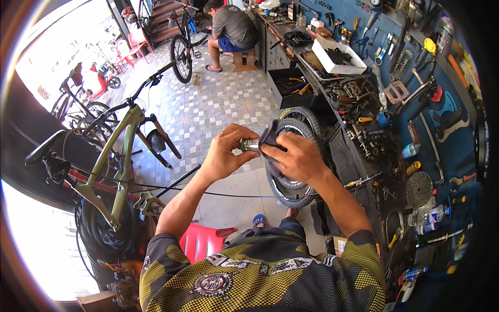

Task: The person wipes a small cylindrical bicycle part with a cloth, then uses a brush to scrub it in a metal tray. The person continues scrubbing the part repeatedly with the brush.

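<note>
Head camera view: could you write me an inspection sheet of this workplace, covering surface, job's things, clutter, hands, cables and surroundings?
Surface: dark workbench along the right side, crowded with loose metal parts.
Job's things: small shiny part and dark cloth, held up in the air.
Clutter: filled white tray on the bench; open drawer with tools inside.
Hands: left hand pinches the part; right hand holds the cloth at its right end.
Cables: one thin black cable crosses the view below the hands.
Surroundings: green bike frame at left, red plastic seat, tiled floor, seated person beyond.
</note>
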Demonstrator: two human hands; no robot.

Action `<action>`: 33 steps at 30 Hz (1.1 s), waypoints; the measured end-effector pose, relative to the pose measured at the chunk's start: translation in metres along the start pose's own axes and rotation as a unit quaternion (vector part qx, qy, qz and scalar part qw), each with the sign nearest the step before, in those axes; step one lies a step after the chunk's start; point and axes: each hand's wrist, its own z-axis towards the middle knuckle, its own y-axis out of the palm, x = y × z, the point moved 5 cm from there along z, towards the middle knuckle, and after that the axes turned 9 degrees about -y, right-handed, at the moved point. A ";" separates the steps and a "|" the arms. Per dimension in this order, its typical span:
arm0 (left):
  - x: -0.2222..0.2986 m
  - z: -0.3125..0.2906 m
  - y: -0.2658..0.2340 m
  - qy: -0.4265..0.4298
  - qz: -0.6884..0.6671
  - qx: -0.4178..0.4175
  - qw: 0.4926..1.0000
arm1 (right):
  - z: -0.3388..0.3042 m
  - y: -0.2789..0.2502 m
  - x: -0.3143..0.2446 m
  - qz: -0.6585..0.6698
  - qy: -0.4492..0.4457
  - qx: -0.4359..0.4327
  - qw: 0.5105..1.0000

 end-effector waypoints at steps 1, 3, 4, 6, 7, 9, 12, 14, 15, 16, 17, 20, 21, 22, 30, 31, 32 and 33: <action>0.009 0.001 -0.001 0.035 0.065 0.040 0.996 | 0.003 0.001 -0.002 0.012 0.022 -0.005 1.000; 0.014 0.003 0.002 0.104 0.116 0.072 0.985 | 0.004 0.007 0.002 0.135 0.101 0.015 0.986; 0.015 0.003 0.004 0.117 0.130 0.084 0.981 | -0.002 0.018 0.010 0.246 0.154 0.038 0.956; 0.013 0.004 0.006 0.125 0.129 0.105 0.978 | -0.007 0.028 0.016 0.523 0.293 0.007 0.800; 0.009 0.005 0.006 0.120 0.114 0.116 0.979 | -0.012 0.031 0.017 0.624 0.329 0.054 0.707; -0.007 0.009 0.004 0.087 0.053 0.130 0.986 | -0.021 0.035 0.014 0.780 0.378 0.145 0.478; -0.031 0.015 -0.005 0.038 -0.090 0.131 0.987 | -0.023 0.006 0.014 0.694 0.388 0.239 0.557; -0.030 0.015 -0.006 0.042 -0.086 0.105 0.990 | -0.027 -0.008 0.023 0.549 0.320 0.202 0.746; -0.028 0.016 -0.004 0.044 -0.087 0.088 0.991 | -0.021 -0.016 0.020 0.420 0.269 0.130 0.857; -0.024 0.016 -0.002 0.052 -0.067 0.074 0.994 | -0.014 -0.026 0.015 0.276 0.210 0.052 0.936; -0.019 0.015 0.000 0.061 -0.048 0.058 0.995 | -0.009 -0.034 0.008 0.121 0.145 -0.029 0.981; 0.000 0.018 0.008 0.127 0.064 0.034 0.989 | 0.003 -0.023 0.000 -0.050 0.056 -0.087 0.993; 0.006 0.015 0.008 0.153 0.111 0.035 0.981 | 0.004 -0.013 0.002 -0.085 0.041 -0.105 0.990; 0.006 0.014 0.006 0.158 0.135 0.058 0.976 | 0.006 -0.009 0.002 -0.074 0.043 -0.107 0.991; -0.008 0.010 0.025 0.278 0.239 0.142 0.919 | -0.010 0.046 0.016 0.497 0.169 -0.004 0.851; -0.013 0.013 0.029 0.302 0.247 0.149 0.909 | -0.017 0.054 0.016 0.597 0.239 0.021 0.766; -0.020 0.014 0.032 0.312 0.257 0.150 0.902 | -0.025 0.061 0.014 0.683 0.303 0.044 0.663; -0.028 0.017 0.034 0.322 0.267 0.153 0.895 | -0.030 0.066 0.010 0.754 0.360 0.067 0.545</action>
